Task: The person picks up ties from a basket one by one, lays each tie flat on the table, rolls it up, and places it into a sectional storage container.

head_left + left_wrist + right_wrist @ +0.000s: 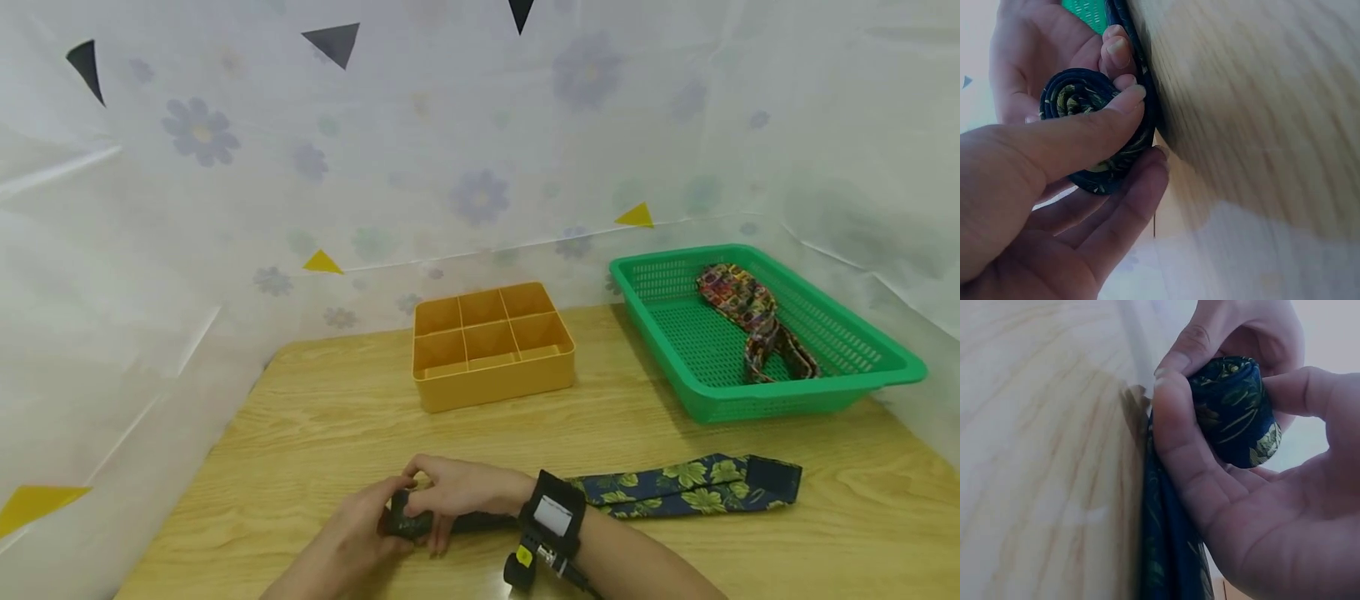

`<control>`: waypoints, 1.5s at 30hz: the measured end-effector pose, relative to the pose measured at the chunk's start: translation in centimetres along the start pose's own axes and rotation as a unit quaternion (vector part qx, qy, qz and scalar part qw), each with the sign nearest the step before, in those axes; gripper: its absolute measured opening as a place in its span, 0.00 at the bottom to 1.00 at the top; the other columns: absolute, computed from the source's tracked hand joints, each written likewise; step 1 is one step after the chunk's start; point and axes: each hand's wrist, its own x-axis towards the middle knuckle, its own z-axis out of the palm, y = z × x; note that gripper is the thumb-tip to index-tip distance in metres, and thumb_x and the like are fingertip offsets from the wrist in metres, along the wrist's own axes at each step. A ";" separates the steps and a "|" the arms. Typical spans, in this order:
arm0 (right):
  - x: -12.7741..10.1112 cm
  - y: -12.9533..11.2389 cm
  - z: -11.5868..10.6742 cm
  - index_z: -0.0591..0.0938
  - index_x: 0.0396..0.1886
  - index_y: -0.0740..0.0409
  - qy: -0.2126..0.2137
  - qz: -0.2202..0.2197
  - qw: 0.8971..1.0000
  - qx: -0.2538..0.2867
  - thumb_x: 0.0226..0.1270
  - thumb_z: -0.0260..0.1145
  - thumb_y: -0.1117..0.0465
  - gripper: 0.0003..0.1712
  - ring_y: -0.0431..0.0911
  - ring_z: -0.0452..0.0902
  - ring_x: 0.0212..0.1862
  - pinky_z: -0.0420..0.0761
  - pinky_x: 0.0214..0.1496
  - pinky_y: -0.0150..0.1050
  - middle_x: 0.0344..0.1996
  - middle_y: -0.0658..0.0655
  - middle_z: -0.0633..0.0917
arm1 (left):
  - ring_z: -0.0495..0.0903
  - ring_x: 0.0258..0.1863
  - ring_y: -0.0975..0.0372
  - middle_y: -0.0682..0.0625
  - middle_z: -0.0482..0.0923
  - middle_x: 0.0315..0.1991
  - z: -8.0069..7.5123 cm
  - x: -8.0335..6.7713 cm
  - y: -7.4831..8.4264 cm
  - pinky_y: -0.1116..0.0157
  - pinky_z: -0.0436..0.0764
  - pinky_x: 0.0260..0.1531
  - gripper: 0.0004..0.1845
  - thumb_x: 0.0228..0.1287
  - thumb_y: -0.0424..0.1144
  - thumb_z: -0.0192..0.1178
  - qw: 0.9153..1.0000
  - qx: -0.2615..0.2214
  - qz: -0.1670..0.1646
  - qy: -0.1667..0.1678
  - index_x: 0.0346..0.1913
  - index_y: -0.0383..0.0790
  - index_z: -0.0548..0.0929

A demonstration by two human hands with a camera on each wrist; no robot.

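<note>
1 black wristband, white label, yellow-marked camera, black cable

looks like a makeshift tabletop recording booth, going by the pale flower-print sheeting hung across the top and down both sides of the frame, the wood-grain table filling the bottom, and the strapped-on camera with its cable at lower middle.

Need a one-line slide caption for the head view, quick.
Left hand and right hand hold the rolled end of a blue floral tie, an orange compartment box and green basket beyond.
</note>
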 end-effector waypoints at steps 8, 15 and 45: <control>-0.4 -0.5 -0.8 0.69 0.58 0.52 -0.021 0.012 1.000 -0.014 0.74 0.58 0.59 0.16 0.68 0.84 0.30 0.87 0.32 0.49 0.32 0.78 0.85 | 0.83 0.29 0.67 0.37 0.84 0.47 -0.3 0.4 0.3 0.73 0.80 0.27 0.31 0.50 0.30 0.75 0.998 -0.046 -0.030 -0.018 0.58 0.31 0.76; -0.8 -0.5 -1.7 0.71 0.55 0.51 -0.003 0.023 0.998 -0.066 0.71 0.63 0.57 0.17 0.46 0.80 0.18 0.81 0.20 0.36 0.22 0.59 0.86 | 0.82 0.29 0.68 0.41 0.84 0.46 -0.7 0.3 0.2 0.72 0.80 0.27 0.29 0.51 0.28 0.73 0.996 -0.067 -0.045 -0.030 0.58 0.34 0.76; -0.8 -0.1 -1.7 0.72 0.52 0.46 0.020 0.022 0.995 -0.098 0.71 0.63 0.46 0.17 0.45 0.80 0.15 0.81 0.16 0.41 0.20 0.62 0.86 | 0.75 0.31 0.75 0.57 0.83 0.36 0.5 1.2 2.2 0.74 0.80 0.29 0.29 0.52 0.28 0.74 0.992 -0.030 0.082 0.086 0.58 0.35 0.77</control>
